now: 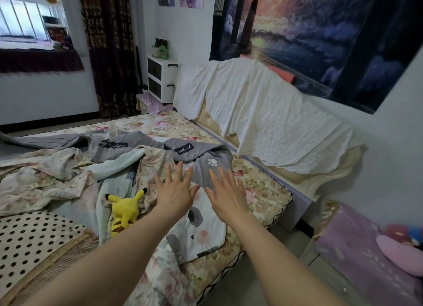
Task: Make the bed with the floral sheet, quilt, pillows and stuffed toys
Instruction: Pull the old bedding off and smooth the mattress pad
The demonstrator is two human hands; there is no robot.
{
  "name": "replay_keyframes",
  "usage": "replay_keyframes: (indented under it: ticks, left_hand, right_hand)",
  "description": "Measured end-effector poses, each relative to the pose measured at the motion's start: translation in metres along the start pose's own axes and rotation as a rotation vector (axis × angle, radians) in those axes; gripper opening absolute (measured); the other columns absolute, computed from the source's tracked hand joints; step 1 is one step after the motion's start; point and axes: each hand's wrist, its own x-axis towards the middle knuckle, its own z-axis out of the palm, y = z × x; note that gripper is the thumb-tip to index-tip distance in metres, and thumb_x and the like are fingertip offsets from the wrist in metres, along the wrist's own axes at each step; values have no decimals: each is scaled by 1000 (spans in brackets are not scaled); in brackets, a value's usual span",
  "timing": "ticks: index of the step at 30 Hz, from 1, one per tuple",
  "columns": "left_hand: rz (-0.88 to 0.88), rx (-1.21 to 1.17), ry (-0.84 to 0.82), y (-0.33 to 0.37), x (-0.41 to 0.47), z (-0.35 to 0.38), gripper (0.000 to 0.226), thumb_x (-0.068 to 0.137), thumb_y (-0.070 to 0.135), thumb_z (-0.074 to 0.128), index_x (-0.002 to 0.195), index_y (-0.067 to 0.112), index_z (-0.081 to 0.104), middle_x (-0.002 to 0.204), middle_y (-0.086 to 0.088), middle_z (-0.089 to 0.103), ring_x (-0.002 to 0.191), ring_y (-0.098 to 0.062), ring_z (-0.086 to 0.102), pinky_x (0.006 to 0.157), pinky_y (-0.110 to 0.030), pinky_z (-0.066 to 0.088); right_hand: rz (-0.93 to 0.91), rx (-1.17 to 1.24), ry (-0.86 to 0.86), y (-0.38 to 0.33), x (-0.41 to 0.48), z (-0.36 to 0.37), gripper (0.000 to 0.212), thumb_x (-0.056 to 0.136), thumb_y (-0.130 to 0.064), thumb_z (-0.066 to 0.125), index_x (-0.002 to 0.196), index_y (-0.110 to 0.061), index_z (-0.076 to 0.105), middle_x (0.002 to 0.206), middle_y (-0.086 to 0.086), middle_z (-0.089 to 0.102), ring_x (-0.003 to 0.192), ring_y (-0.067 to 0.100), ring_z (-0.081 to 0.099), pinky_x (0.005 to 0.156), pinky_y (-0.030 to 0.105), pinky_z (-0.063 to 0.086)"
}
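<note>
Both hands were stretched out flat with fingers spread, gripping nothing. The left hand [175,191] was just right of the yellow stuffed toy [124,210], and the right hand [226,197] farther right of it. Whether they pressed the cloth could not be told. The rumpled grey quilt [212,168] lay beyond the toy, under the fingertips. The floral sheet [261,193] showed bare right of the toy. A polka-dot pillow [29,237] lay left of it.
</note>
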Motion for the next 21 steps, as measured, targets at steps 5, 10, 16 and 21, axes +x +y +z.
replay_keyframes:
  ticks: [5,10,16,21]
  left_hand:
    - [-13,12,-24,19,39,14,65,98,61,12,154,34,-7,161,2,-19,145,-30,-26,116,-62,0]
    - [-65,27,-54,52,83,28,65,98,60,11,153,33,-10,161,2,-20,146,-32,-23,116,-60,-3]
    - [-163,42,-65,100,127,53,66,98,61,12,153,34,-11,161,2,-20,146,-30,-23,116,-59,-7]
    - [-235,54,-50,133,159,73,65,98,62,11,153,35,-12,160,3,-21,146,-31,-21,114,-59,-9]
  right_hand:
    - [-15,21,-22,32,31,7,60,103,-51,19,154,-34,-6,163,-1,-10,149,20,-14,118,44,-7]
    - [-65,26,-56,78,75,13,60,103,-49,21,155,-32,-4,164,1,-9,150,21,-13,118,45,-5]
    - [-146,32,-72,143,125,17,59,103,-49,20,155,-31,0,164,-1,-8,150,18,-12,119,46,-1]
    - [-200,28,-105,190,164,22,58,103,-49,18,155,-33,-2,164,0,-9,150,21,-12,119,46,-2]
